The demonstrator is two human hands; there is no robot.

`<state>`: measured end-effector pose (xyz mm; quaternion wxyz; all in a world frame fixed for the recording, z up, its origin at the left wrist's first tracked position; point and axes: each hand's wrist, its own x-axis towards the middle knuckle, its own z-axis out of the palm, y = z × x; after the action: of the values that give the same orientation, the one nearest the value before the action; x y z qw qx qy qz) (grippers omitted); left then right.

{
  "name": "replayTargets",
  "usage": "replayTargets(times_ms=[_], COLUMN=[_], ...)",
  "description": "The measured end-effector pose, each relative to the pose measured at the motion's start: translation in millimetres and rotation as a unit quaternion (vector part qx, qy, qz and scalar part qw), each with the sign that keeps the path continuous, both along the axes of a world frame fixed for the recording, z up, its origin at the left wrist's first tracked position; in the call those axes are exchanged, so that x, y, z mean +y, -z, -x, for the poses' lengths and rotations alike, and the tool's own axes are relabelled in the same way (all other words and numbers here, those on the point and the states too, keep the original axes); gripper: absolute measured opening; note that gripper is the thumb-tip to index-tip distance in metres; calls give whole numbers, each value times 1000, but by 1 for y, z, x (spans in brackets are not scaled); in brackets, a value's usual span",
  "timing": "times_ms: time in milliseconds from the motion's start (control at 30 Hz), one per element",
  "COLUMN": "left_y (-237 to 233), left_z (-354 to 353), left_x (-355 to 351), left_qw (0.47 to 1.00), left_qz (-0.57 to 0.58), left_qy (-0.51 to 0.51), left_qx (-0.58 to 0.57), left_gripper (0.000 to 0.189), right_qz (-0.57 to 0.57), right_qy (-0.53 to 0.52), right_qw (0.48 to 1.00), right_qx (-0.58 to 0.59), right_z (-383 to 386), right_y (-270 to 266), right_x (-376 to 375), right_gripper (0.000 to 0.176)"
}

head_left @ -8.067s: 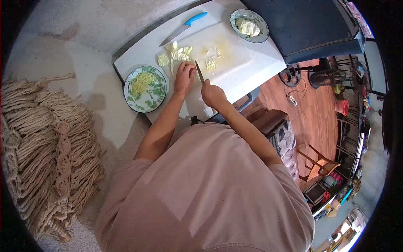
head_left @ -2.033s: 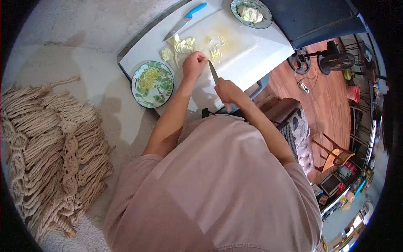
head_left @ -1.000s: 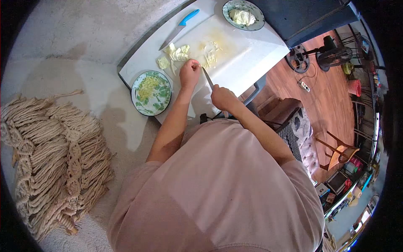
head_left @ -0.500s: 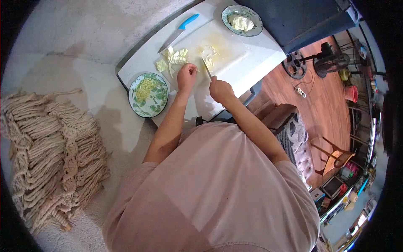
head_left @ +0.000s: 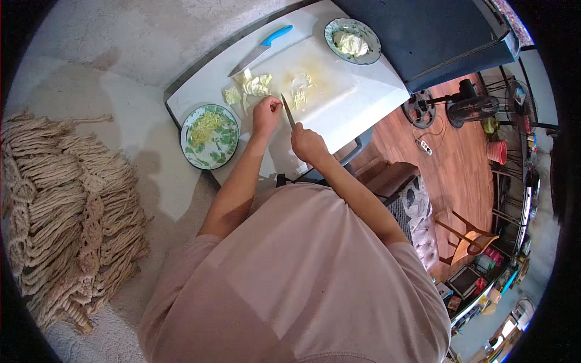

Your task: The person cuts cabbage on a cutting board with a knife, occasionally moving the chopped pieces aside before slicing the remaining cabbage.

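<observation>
My right hand (head_left: 309, 145) grips a knife (head_left: 288, 110), its blade pointing away from me over the cutting board (head_left: 330, 75). Close to the blade's tip, my left hand (head_left: 266, 115) is closed in a pinch; what its fingertips hold is too small to make out. Just beyond the left hand lie cabbage leaves (head_left: 256, 85) in loose pieces. Thin cabbage shreds (head_left: 299, 95) are scattered on the board beside the blade. To the left, a green-patterned plate (head_left: 211, 160) carries a heap of shredded cabbage (head_left: 206, 127).
A second knife with a blue handle (head_left: 278, 35) lies at the far side of the white table (head_left: 196, 91). At the far right corner, a bowl (head_left: 370, 55) holds a cabbage chunk (head_left: 351, 44). A dark cabinet (head_left: 417, 36) stands beyond; knotted rope (head_left: 72, 224) hangs at left.
The knife and my right hand have shifted left, bringing the blade nearer to my left hand. My left hand has moved slightly left and down. The whole view has shifted a little.
</observation>
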<state>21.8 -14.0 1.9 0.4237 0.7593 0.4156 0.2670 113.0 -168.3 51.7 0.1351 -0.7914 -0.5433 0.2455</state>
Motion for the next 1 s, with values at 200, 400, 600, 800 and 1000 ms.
replayTargets(times_ms=[200, 400, 600, 800, 1000], left_y=[2, 1, 0, 3, 7], left_z=[5, 3, 1, 1, 2], left_x=[4, 3, 2, 1, 3], left_qw=[999, 999, 1000, 1000, 999], left_qz=[-15, -18, -14, -23, -34], left_qy=[3, 2, -3, -8, -8], left_qx=[-32, -29, -6, -15, -14], left_gripper=[7, 7, 7, 6, 5], right_qz=[85, 40, 61, 79, 100], right_qy=[4, 1, -9, -42, -48], right_qw=[996, 999, 998, 993, 992], right_qx=[20, -3, -21, -72, -67], right_z=[1, 2, 0, -3, -6], right_y=[-18, -7, -1, -5, -27], right_x=[7, 6, 7, 8, 11], right_gripper=[30, 24, 25, 25, 27])
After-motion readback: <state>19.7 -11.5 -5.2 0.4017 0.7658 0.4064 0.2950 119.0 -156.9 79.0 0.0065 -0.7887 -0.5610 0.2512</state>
